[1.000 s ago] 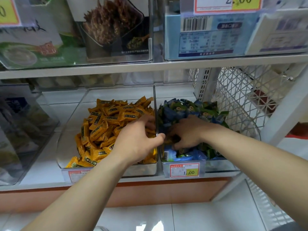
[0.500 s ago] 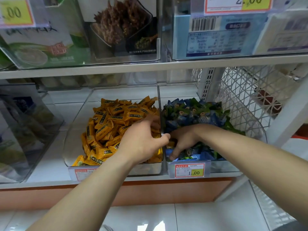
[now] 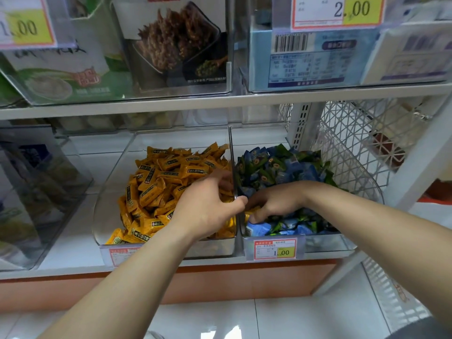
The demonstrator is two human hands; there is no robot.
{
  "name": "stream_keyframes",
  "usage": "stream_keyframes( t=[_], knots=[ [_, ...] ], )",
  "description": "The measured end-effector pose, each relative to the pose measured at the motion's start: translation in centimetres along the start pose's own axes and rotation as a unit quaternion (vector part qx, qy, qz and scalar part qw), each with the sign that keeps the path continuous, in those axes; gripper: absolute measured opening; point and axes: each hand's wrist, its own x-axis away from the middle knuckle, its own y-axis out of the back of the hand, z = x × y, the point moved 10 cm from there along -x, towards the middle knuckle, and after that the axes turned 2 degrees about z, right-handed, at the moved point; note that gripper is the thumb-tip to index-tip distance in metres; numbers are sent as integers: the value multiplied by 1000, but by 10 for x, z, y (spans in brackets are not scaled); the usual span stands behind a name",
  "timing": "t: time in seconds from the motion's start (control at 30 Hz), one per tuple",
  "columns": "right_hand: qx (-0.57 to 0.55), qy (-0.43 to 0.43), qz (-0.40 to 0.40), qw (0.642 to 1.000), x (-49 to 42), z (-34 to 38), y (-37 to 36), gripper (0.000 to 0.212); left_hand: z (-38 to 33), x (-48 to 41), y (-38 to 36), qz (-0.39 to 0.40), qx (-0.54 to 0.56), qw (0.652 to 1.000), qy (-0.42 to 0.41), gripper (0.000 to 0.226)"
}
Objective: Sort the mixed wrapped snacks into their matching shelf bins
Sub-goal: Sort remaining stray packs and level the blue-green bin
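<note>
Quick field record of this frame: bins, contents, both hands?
left bin: clear, holds orange snacks
right bin: clear, holds blue and green snacks
left hand: over the orange pile, thumb at the divider, fingers blurred
right hand: fingers curled down into the blue and green pile
stray: yellow wrapper at the right hand's fingertips; grip unclear
price tag: on the right bin's front
</note>
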Motion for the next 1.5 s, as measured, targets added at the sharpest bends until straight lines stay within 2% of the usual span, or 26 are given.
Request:
stream_keyframes(
  t=[0.17,0.33,0.47,0.57,0.63,0.7,0.8,0.87,0.93,0.97,1.0,1.07,1.13,1.17,1.23,1.3,1.37,1.43,1.5],
  knots=[
    [-37,86,-94,991,21,8,24,17,0,0,1,3,-3,1000,1,64],
    [-117,122,-173,970,38,6,42,13,0,1,2,5,4,1000,5,66],
    [-155,116,-283,939,55,-1,65,9,1,2,2,15,35,999,4,54],
    [-163,82,-375,909,75,-8,84,8,-4,5,10,-28,46,999,-2,51],
    [-220,86,-413,880,91,-8,91,9,-18,8,22,-86,-9,996,-24,59],
    [-319,115,-417,843,104,-4,88,11,-41,12,30,-126,-56,989,-61,69],
    [-436,161,-391,794,112,9,73,12,-71,16,21,-98,-34,986,-129,77],
    [-508,183,-359,761,108,17,59,22,-77,18,14,-80,20,985,-150,68],
    [-591,189,-311,720,101,18,49,35,-70,17,20,-103,49,983,-143,57],
    [-613,185,-296,709,100,17,47,35,-64,15,25,-112,55,984,-130,54],
    [-606,173,-301,716,100,13,48,30,-55,12,29,-115,56,986,-109,54],
    [-514,114,-373,764,105,-5,59,13,-34,7,41,-117,29,991,-60,56],
    [-398,64,-444,800,110,-18,73,6,-11,4,56,-129,-63,990,-10,59],
    [-337,55,-457,821,108,-19,79,6,-1,4,65,-143,-121,982,10,59],
    [-186,52,-421,886,89,-9,82,5,10,6,77,-166,-196,966,36,62],
    [-28,51,-354,934,62,3,74,19,1,6,78,-183,-197,963,23,58],
    [84,49,-288,953,33,11,63,51,-17,5,68,-189,-180,965,-15,51],
    [132,4,-195,972,4,2,47,83,-20,2,44,-135,-157,978,-6,51],
    [212,-61,-126,967,-16,-15,35,100,-12,1,19,-65,-139,988,12,58]
  ],
)
